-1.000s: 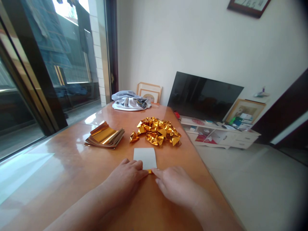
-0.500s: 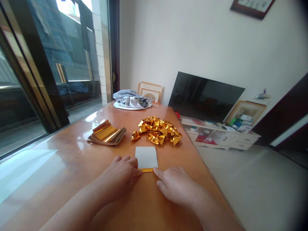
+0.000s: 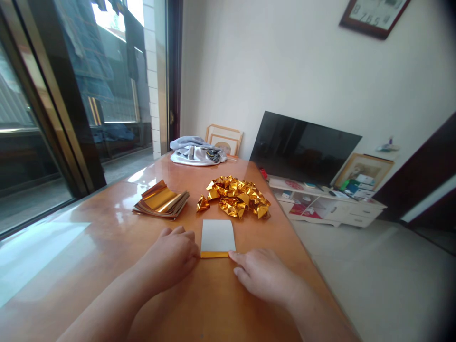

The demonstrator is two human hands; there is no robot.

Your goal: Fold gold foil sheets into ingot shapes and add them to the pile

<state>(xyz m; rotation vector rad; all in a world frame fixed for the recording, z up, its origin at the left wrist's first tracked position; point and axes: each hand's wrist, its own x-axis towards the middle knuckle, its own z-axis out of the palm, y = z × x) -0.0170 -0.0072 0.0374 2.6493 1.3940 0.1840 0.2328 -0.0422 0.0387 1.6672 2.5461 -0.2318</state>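
A sheet of foil paper (image 3: 218, 236) lies pale side up on the table, with a narrow gold strip folded over along its near edge. My right hand (image 3: 265, 273) presses its index fingertip on the right end of that fold; the thumb is apart and the hand is open. Just left of the sheet, my left hand (image 3: 174, 254) rests on the table with fingers curled in and nothing visible in them. Beyond to the left sits a stack of gold foil sheets (image 3: 162, 199). A heap of folded gold foil pieces (image 3: 237, 194) lies straight behind the sheet.
Bundled grey cloth (image 3: 195, 151) lies at the far end of the wooden table (image 3: 117, 237). To the right, past the table edge, stands a white cabinet (image 3: 342, 209) with a television (image 3: 302, 147). A glass sliding door (image 3: 42, 118) runs along the left.
My left hand has come off the fold and shifted left, uncovering the fold's left end. The right fingertip stays on the right end. The view has tilted slightly upward.
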